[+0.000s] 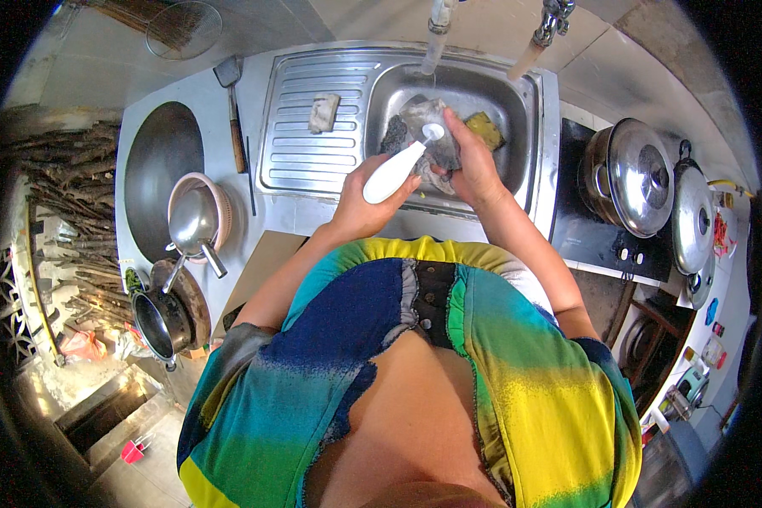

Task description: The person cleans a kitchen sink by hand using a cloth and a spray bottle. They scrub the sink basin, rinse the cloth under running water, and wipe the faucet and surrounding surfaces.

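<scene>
Both my hands are over the basin of a steel sink (532, 136). My left hand (368, 197) grips the thick white handle (394, 173) of a tool; its round white end (433, 131) lies in front of a greyish, translucent item (425, 114) that I cannot identify. My right hand (475, 159) holds that item at its side, and its fingertips are partly hidden. Behind my right hand a yellow-green sponge or cloth (486, 130) lies in the basin. A dark scouring pad (393, 134) is at the basin's left, and a pale, crumpled cloth (435, 178) shows below my hands.
Two taps (440, 25) (549, 28) overhang the sink. A whitish block or folded cloth (324, 113) rests on the ribbed drainboard (286, 149). Left are a spatula (233, 114), a large wok (162, 171) and a dark pot (159, 324). Right, a lidded steel pot (638, 178) stands on a black cooktop (584, 247).
</scene>
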Demonstrator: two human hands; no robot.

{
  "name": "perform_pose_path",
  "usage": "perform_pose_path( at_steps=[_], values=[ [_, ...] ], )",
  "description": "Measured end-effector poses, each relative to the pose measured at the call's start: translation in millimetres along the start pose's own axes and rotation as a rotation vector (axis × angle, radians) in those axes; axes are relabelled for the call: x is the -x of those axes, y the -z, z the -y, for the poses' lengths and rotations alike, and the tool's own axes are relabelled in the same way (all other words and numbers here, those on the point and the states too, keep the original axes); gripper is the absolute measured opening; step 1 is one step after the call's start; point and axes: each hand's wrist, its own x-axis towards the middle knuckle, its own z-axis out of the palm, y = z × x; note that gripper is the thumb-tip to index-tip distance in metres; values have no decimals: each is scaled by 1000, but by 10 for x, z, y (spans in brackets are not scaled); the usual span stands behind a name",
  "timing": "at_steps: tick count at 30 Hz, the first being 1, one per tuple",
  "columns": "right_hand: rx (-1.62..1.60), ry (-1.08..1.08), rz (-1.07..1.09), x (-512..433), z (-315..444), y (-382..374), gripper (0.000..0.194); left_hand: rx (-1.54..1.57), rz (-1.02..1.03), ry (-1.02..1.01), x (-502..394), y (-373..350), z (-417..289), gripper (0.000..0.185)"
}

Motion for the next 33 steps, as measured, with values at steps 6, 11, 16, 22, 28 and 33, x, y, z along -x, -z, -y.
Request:
perform_pose_path(
  at_steps=[6, 11, 16, 22, 28, 33],
  values=[
    [-9, -5, 11, 5, -4, -10, 35, 81, -19, -41, -17, 23, -33, 29],
    [-1, -12, 9, 3, -3, -53, 36, 71, -20, -38, -44, 46, -75, 26],
    [-7, -32, -32, -11, -8, -67, 36, -10, -5, 14, -15, 111, -80, 25],
    [-79, -27, 108, -20, -16, -9, 41, 150, -227, 83, -87, 305, 18, 30],
    [-153, -100, 49, 142, 5, 177, 49, 271, -642, -43, -521, 938, 364, 38],
    [-165, -67, -23, 339, 36, 261, 50, 170, -869, -95, -1191, 1454, 969, 40]
  ],
)
